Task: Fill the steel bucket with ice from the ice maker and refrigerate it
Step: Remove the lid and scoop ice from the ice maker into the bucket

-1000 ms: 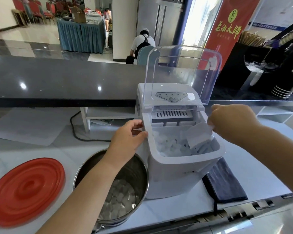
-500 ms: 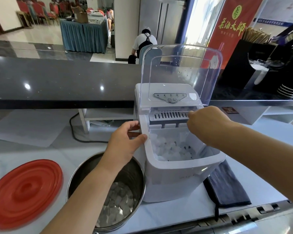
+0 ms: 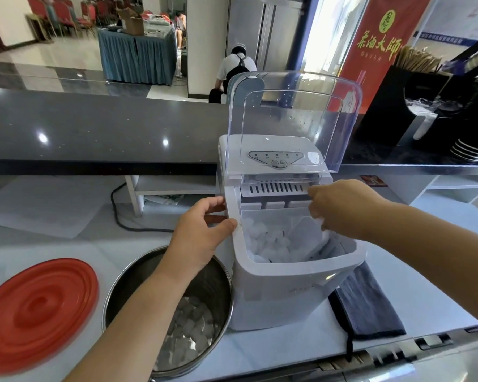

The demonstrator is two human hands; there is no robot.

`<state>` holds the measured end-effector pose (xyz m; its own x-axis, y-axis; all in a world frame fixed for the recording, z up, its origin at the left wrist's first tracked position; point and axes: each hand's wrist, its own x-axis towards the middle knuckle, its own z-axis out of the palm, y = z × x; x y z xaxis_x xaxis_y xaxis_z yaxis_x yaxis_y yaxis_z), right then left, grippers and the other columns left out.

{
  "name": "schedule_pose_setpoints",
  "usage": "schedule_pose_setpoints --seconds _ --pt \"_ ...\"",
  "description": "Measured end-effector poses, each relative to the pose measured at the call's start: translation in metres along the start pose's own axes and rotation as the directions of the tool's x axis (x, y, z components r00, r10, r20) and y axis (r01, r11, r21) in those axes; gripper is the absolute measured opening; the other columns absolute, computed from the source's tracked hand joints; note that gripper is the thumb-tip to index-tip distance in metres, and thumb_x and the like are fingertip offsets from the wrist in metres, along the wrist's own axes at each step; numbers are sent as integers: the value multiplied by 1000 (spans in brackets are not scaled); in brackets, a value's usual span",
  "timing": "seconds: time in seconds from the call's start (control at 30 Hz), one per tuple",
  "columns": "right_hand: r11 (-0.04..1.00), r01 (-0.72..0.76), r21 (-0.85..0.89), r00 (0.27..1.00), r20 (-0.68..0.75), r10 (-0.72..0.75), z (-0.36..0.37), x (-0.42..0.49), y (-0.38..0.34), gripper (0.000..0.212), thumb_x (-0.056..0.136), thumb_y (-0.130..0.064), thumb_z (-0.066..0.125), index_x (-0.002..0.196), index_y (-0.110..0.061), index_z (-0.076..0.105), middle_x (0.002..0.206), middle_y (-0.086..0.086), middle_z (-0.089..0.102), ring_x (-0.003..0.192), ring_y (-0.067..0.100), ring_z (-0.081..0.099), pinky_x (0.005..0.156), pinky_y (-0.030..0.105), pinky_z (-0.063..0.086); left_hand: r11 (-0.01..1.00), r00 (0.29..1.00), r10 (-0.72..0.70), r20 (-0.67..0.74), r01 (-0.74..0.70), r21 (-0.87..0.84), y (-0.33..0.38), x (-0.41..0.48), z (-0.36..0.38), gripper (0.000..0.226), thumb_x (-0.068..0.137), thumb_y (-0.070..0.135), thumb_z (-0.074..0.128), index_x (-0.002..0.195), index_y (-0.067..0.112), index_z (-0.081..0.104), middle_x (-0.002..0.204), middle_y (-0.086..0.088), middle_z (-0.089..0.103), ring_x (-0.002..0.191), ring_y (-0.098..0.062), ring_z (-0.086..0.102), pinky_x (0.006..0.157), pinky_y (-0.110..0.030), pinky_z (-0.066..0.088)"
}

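Mid-filling, by the look of it. Only a shallow layer of ice cubes [image 3: 188, 332] in the round steel bucket [image 3: 138, 264], near and left, just beside the white countertop ice maker [image 3: 287, 293]. Bracing that machine's left edge with the left hand [image 3: 199, 238], thumb and fingers curled round it. Gripping a white plastic scoop [image 3: 307, 232] inside the open ice basket with the right hand [image 3: 340, 208], fingers curled. Much more scooping left, then covering, probably with the round red lid [image 3: 36, 312] further left, and refrigerating.
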<state>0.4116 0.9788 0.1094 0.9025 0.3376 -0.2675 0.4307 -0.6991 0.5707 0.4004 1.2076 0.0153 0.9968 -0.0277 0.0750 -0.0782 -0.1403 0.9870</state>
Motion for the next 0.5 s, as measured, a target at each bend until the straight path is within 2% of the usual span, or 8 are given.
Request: schedule_pose_setpoints --seconds 0.13,0.23,0.4,0.5 --pt "980 -41 193 999 38 35 14 -3 11 35 84 -38 66 119 -33 63 119 -11 58 105 16 58 88 31 52 1000 1000 16 -2 -16 26 0 0 0 39 82 14 70 118 23 57 108 10 66 104 -9 61 90 -26 50" --pt "963 -60 263 997 56 47 20 -5 15 32 84 -35 67 116 -33 64 114 -12 59 98 14 57 85 27 51 999 1000 26 -2 -25 42 0 -1 0 41 83 15 69 121 21 56 110 10 65 104 -8 61 89 -24 49" --pt "938 -34 345 998 56 16 26 0 4 19 81 -36 68 98 -28 64 101 -12 57 89 15 54 76 30 49 998 999 32 0 -32 48 0 -2 -1 40 83 15 69 121 22 57 109 13 65 103 -5 61 86 -19 48" --pt "911 -34 411 998 54 13 30 7 -5 16 80 -36 68 87 -27 58 97 -8 58 87 18 55 74 31 49 998 999 33 4 -33 61 0 -2 -1 42 83 17 69 122 21 56 111 12 65 105 -6 60 88 -22 49"
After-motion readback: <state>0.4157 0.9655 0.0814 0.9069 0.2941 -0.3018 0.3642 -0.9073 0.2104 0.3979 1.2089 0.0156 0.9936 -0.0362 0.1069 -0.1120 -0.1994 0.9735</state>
